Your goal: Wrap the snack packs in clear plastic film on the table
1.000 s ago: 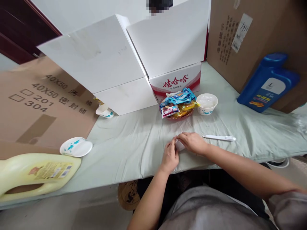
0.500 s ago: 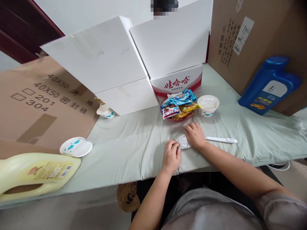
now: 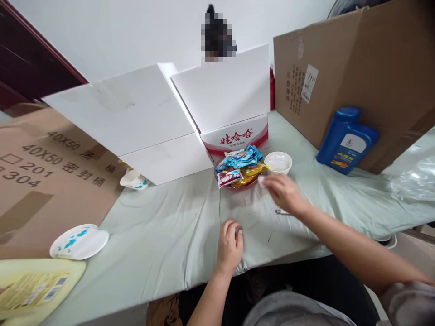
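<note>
A: What is the right hand doing?
B: Its fingertips pinch a small, blurred white scrap, held just off the near right rim of a round reddish bowl. I can't tell its material.
A: And the left hand?
B: It rests, fingers curled, near the front edge of the table, which is draped in pale green cloth. Whether it holds anything, I can't tell.
A: What lies closest to them?
B: A slim, pale, rod-like tool, partly hidden beneath the right hand. The reddish bowl is heaped with blue, yellow and maroon-and-white wrapped snacks. Just right of it stands a white paper bowl.
A: Further out?
B: Behind the snacks, toward the back edge, stands an open white cardboard carton with red lettering. Right of that, a blue plastic bottle with a handle stands before a big brown cardboard box. Crumpled clear plastic lies by the right edge.
A: And at the left end?
B: A tipped white paper bowl with turquoise leaves, just behind a pale yellow plastic jug by the front edge.
</note>
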### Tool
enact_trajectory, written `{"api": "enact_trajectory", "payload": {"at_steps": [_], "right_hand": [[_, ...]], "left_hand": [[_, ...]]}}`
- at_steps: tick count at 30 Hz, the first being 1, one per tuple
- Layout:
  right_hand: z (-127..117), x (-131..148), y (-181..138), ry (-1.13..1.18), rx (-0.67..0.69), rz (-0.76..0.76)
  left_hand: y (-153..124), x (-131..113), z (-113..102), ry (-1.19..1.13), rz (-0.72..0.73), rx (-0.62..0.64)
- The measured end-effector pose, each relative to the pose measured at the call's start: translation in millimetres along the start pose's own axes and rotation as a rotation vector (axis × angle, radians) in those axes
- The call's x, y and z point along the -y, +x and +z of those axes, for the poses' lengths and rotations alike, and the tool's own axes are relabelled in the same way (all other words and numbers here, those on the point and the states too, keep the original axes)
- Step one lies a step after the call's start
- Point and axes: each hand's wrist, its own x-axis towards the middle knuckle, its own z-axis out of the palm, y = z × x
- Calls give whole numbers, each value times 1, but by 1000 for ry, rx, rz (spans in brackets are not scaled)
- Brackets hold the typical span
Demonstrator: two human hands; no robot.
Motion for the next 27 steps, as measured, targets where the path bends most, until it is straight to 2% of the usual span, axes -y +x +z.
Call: {"api": "enact_trajectory", "payload": {"at_steps": [2, 3, 5, 8, 10, 13, 15, 19, 23, 27], "right_hand": [[-20, -24, 27, -165, -131, 164], [-26, -36, 39, -240, -143, 229], [-27, -56, 54, -325, -16, 293], [-14, -74, 58, -317, 296, 306], [-8, -77, 49, -327, 360, 268], [-13, -76, 30, -414, 332, 137], [-26, -78, 18, -487, 330, 113], [-54, -99, 13, -642, 343, 282], [-60, -135, 40, -577, 431, 494], [-36, -170, 92, -467, 347, 596]], "left_hand": [[1, 0, 0, 5, 5, 21], [1, 0, 0, 7, 11, 30], [2, 0, 0, 15, 26, 40], [2, -1, -2, 25, 37, 51], [3, -2, -3, 30, 45, 55], [3, -3, -4, 45, 70, 48], [3, -4, -4, 55, 92, 45], [2, -5, -4, 74, 121, 56], [1, -5, -2, 114, 124, 81], [1, 3, 3, 122, 158, 83]]}}
